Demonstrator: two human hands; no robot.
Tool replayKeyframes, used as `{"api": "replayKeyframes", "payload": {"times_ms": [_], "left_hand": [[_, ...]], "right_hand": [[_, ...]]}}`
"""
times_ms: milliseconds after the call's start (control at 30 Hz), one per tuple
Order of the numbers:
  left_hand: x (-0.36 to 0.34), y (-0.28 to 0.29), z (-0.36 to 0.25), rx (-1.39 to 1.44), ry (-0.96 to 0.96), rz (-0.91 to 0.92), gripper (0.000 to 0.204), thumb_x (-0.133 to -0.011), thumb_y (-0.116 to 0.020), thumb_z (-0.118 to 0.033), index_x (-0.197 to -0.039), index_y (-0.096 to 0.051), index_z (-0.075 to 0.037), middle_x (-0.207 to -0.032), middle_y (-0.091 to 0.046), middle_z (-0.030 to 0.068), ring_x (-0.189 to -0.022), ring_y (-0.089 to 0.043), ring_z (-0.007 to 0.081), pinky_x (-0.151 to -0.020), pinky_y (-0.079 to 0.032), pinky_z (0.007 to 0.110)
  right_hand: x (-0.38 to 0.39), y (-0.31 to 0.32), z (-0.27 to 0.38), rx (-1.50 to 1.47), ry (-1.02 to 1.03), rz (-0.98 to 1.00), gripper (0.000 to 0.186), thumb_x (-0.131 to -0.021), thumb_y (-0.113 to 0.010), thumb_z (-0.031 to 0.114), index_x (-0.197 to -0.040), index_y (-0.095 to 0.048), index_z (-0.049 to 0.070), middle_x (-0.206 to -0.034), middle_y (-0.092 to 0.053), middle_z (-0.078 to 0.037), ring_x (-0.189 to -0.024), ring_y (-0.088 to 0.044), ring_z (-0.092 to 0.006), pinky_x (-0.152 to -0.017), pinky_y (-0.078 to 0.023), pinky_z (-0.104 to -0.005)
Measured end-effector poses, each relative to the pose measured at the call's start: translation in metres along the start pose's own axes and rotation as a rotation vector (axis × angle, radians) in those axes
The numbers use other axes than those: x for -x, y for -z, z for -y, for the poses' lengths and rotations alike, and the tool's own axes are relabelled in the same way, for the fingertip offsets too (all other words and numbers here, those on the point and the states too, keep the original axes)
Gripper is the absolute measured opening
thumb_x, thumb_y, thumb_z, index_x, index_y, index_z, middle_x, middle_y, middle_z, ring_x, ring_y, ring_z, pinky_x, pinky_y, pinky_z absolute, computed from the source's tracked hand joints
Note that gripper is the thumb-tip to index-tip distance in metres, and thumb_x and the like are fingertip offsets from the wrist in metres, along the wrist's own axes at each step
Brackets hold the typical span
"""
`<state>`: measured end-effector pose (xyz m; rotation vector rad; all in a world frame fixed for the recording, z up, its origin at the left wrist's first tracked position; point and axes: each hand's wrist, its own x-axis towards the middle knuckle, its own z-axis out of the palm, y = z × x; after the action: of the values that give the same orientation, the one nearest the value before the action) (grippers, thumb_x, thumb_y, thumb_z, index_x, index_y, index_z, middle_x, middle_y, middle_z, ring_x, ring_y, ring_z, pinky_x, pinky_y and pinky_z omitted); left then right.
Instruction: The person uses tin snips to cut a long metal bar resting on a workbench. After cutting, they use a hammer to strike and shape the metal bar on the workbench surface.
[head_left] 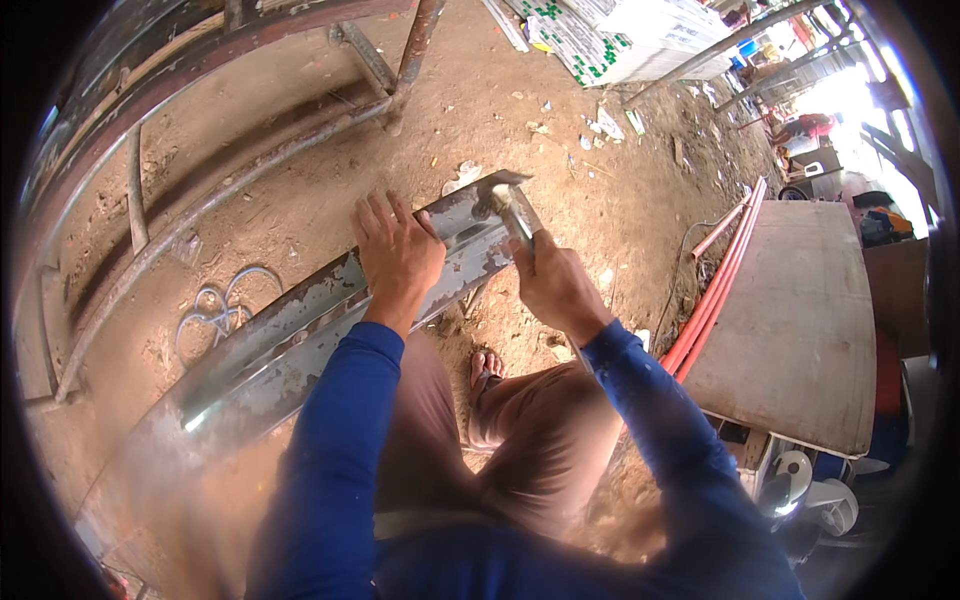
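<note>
A long grey metal channel [262, 352] with worn, flaking patches lies slantwise in front of me, running from the lower left to the middle. My left hand [398, 250] presses on its top near the far end, fingers stretched out. A small dark bit shows by the thumb, too small to make out. In my right hand [563, 288] is a hammer [510, 213], gripped by the handle. Its head is over the channel's far end; whether it touches the metal I cannot tell.
Rusty metal framing [250, 178] stands at the left, near a loose hose [225, 305] on the dirt floor. To the right are orange-red pipes [722, 285] beside a board-topped table [785, 330]. Stacked panels [655, 40] lie at the back. My foot [487, 365] is below the channel.
</note>
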<state>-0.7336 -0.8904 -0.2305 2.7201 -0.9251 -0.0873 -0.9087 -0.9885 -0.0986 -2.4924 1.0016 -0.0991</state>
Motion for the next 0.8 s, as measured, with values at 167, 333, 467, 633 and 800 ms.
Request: {"api": "replayKeyframes", "payload": {"times_ms": [167, 333, 467, 633, 800], "left_hand": [[0.002, 0.0, 0.0, -0.035, -0.014, -0.008, 0.068, -0.118, -0.042, -0.04, -0.169, -0.045, 0.005, -0.173, -0.046, 0.0306, -0.164, -0.039, 0.0469, -0.139, -0.023, 0.057], [-0.001, 0.01, 0.0, -0.032, -0.025, -0.013, 0.067, -0.118, -0.041, -0.039, -0.169, -0.045, 0.004, -0.175, -0.044, 0.0312, -0.165, -0.038, 0.0463, -0.139, -0.022, 0.056], [0.003, -0.007, 0.007, -0.024, -0.024, -0.06, 0.066, -0.118, -0.043, -0.04, -0.167, -0.048, 0.005, -0.171, -0.048, 0.0312, -0.16, -0.042, 0.0489, -0.137, -0.026, 0.058], [0.0, -0.012, 0.003, 0.013, -0.063, -0.145, 0.067, -0.117, -0.044, -0.041, -0.164, -0.051, 0.007, -0.166, -0.053, 0.0321, -0.157, -0.045, 0.0493, -0.135, -0.028, 0.059], [0.005, -0.019, -0.003, 0.086, -0.198, -0.197, 0.063, -0.114, -0.054, -0.04, -0.153, -0.061, 0.009, -0.156, -0.061, 0.0333, -0.156, -0.046, 0.0489, -0.131, -0.031, 0.061]], "right_hand": [[0.001, -0.017, -0.027, 0.032, 0.032, -0.045, 0.041, -0.116, -0.059, 0.032, -0.106, -0.056, -0.008, -0.074, -0.065, -0.04, -0.074, -0.068, -0.0626, -0.068, -0.053, -0.0673], [0.002, -0.01, -0.02, -0.019, -0.026, -0.159, 0.039, -0.117, -0.058, 0.03, -0.11, -0.057, -0.008, -0.071, -0.065, -0.039, -0.068, -0.067, -0.0615, -0.062, -0.054, -0.0654], [0.007, -0.021, -0.025, 0.069, -0.024, -0.122, 0.036, -0.117, -0.06, 0.029, -0.109, -0.056, -0.006, -0.07, -0.066, -0.037, -0.066, -0.068, -0.0599, -0.059, -0.053, -0.064], [0.027, -0.008, -0.045, 0.073, 0.147, -0.315, 0.038, -0.118, -0.06, 0.033, -0.108, -0.057, -0.003, -0.075, -0.065, -0.036, -0.063, -0.065, -0.0541, -0.056, -0.049, -0.0619], [0.085, 0.004, -0.032, -0.359, -0.231, -0.381, 0.052, -0.12, -0.055, 0.046, -0.103, -0.063, -0.003, -0.08, -0.066, -0.034, -0.076, -0.072, -0.0507, -0.069, -0.055, -0.0585]]}}
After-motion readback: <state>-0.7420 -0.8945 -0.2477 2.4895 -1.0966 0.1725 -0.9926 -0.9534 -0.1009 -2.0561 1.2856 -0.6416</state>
